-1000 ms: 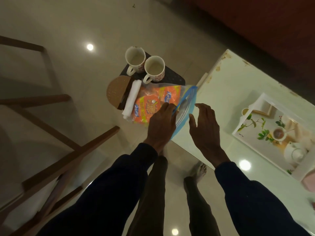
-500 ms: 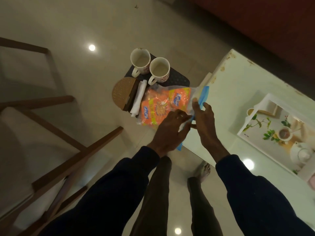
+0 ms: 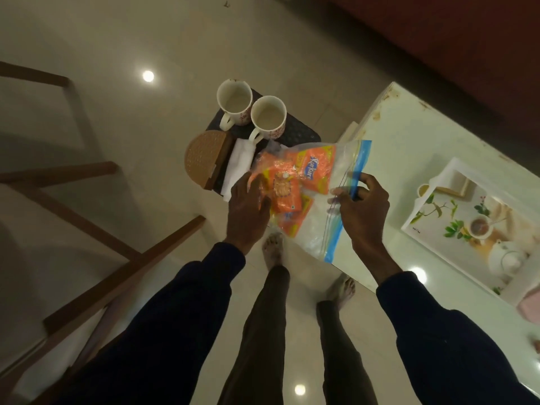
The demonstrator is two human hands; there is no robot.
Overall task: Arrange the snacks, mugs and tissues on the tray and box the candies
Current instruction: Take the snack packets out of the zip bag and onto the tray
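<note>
A clear zip bag (image 3: 317, 229) with a blue seal strip holds several orange snack packets (image 3: 295, 182). Both my hands lift it in the air, off the black stool. My left hand (image 3: 248, 209) grips its closed end by the packets. My right hand (image 3: 362, 209) pinches the blue seal edge. Two white mugs (image 3: 251, 108) stand side by side on the black stool (image 3: 298, 133). A folded white tissue (image 3: 238, 168) lies on the stool below the mugs. The white flower-printed tray (image 3: 429, 211) sits on the pale table to the right.
A round brown woven coaster (image 3: 201, 159) rests at the stool's left edge. The pale table (image 3: 394, 141) fills the right side, with a pink object (image 3: 530, 306) by the tray. Wooden chair frames (image 3: 122, 258) stand at left. My legs and bare feet are on the glossy floor.
The bag has come up off the stool and toward me. My right hand took hold of its blue seal edge; my left hand shifted to the packet end.
</note>
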